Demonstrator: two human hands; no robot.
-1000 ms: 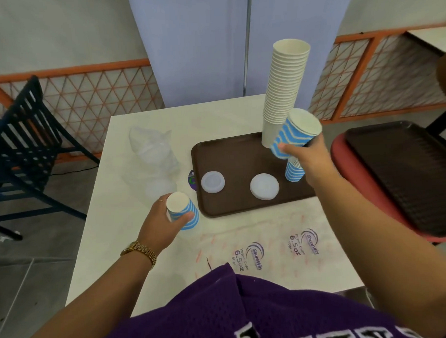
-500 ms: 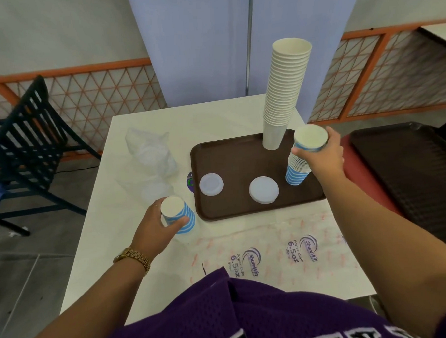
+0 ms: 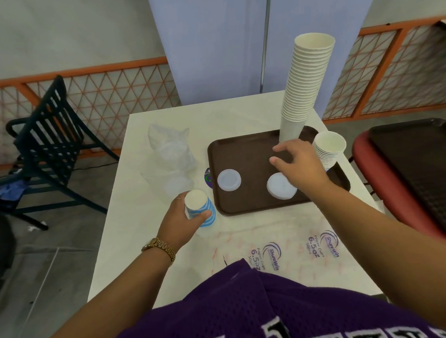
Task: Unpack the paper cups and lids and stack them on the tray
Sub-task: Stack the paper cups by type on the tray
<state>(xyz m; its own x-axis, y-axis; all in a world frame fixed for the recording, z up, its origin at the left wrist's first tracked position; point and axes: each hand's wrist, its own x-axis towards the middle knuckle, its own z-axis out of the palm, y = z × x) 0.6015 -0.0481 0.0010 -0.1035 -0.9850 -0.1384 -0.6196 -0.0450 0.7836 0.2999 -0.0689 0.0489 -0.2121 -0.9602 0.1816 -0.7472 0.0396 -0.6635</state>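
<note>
A brown tray [image 3: 244,150] lies on the white table [image 3: 144,136]. On it stand a tall stack of white cups [image 3: 304,88], a short stack of blue-striped cups [image 3: 329,150] at its right edge, and two white lids [image 3: 229,180] [image 3: 279,189]. My left hand [image 3: 179,219] grips a blue-striped cup stack [image 3: 202,208] on the table, left of the tray. My right hand [image 3: 297,163] hovers empty over the tray's middle, fingers spread, partly covering the right lid.
A crumpled clear plastic bag [image 3: 171,150] holding more lids lies left of the tray. The printed cup wrapper [image 3: 291,245] is spread along the table's near edge. A dark chair [image 3: 49,140] stands left, and a red stool with another tray [image 3: 418,170] right.
My right hand set its blue-striped cups onto the short stack at the tray's right edge, let go, and moved left over the tray. My left hand stayed on its cups.
</note>
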